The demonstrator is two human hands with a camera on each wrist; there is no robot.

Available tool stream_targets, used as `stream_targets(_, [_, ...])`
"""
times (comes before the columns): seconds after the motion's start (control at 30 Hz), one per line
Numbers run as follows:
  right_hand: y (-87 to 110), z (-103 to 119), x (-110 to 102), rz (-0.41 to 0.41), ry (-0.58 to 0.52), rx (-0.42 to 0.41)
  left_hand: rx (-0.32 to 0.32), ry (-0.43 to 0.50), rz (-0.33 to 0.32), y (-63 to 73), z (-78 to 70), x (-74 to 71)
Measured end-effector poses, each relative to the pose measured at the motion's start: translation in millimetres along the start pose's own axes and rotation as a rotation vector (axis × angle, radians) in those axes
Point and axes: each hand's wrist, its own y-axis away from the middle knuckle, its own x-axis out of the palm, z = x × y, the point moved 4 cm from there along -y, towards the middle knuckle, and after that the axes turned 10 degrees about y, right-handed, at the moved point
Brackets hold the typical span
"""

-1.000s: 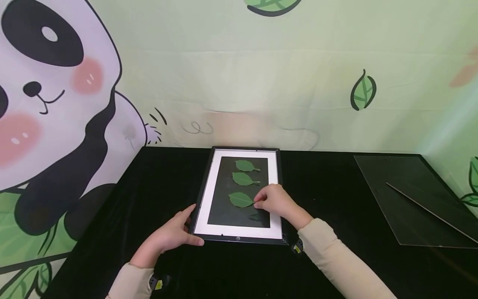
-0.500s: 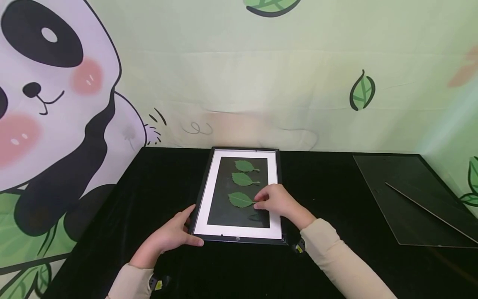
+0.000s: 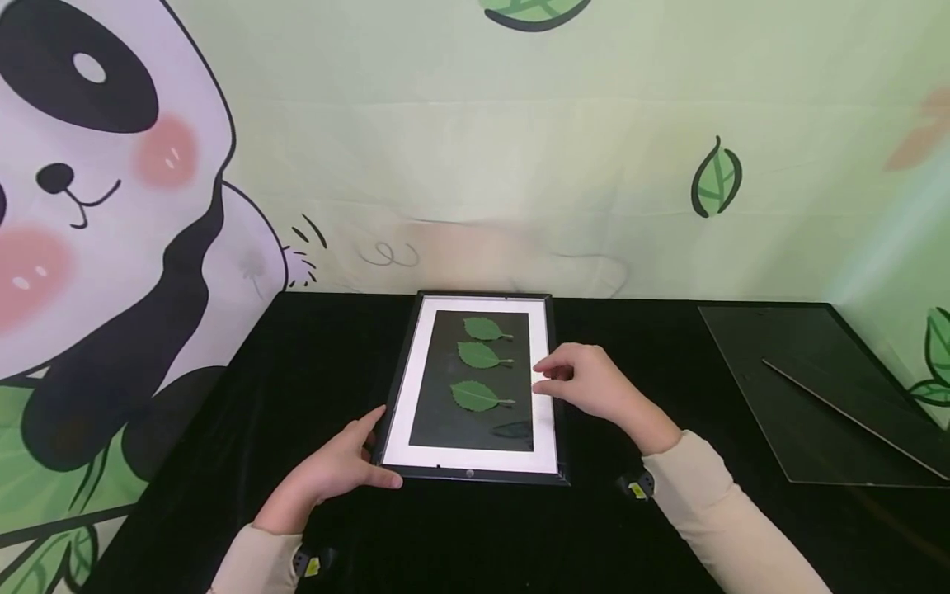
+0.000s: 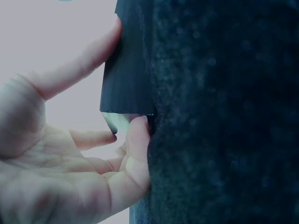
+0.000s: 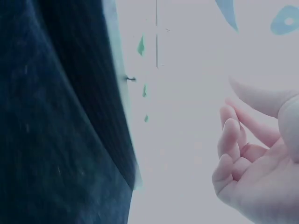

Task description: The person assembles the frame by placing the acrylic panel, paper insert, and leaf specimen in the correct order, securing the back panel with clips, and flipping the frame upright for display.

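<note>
A black picture frame with a white mat lies on the table. Inside the mat, on a dark panel, three green leaves sit one above another: a top leaf, a middle leaf and a bottom leaf. My left hand grips the frame's near left corner; in the left wrist view its thumb and fingers touch two sides of it. My right hand, fingers loosely curled and holding nothing, hovers over the frame's right edge. A faint dark leaf shape shows at the panel's lower right.
At the right of the black-covered table lies a clear dark sheet with a thin rod on it. Behind stands a green backdrop with a printed panda and leaves.
My right hand has let go of the bottom leaf's stem and moved right and slightly up. The leaves stay in place. My left hand keeps its hold on the frame corner.
</note>
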Motion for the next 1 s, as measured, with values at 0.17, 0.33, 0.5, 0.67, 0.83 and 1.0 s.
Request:
stream_targets(0.17, [14.4,-9.3,-21.7,-0.063,0.027,-0.029,0.002,-0.004,-0.001,0.1,-1.3,0.5])
stream_targets(0.33, [30.5,-22.6,-43.3,-0.09,0.08,-0.037,-0.004,-0.011,-0.008,0.7,-1.1,0.6])
stream_targets(0.5, [48.9,-35.9,-66.5,-0.136,0.145,-0.053,-0.006,-0.015,-0.014,1.1,-0.4,0.0])
stream_targets(0.67, [71.0,-51.9,-86.7,-0.209,0.208,-0.055,-0.006,-0.018,-0.012,0.1,0.4,0.3])
stream_targets(0.83, [92.7,-71.6,-103.0,-0.268,0.247,0.006,0.0,-0.017,-0.01,0.2,0.5,-0.1])
stream_targets(1.0, [114.3,-100.3,-116.5,-0.267,0.229,0.138,0.02,-0.016,0.009,1.0,-1.9,1.4])
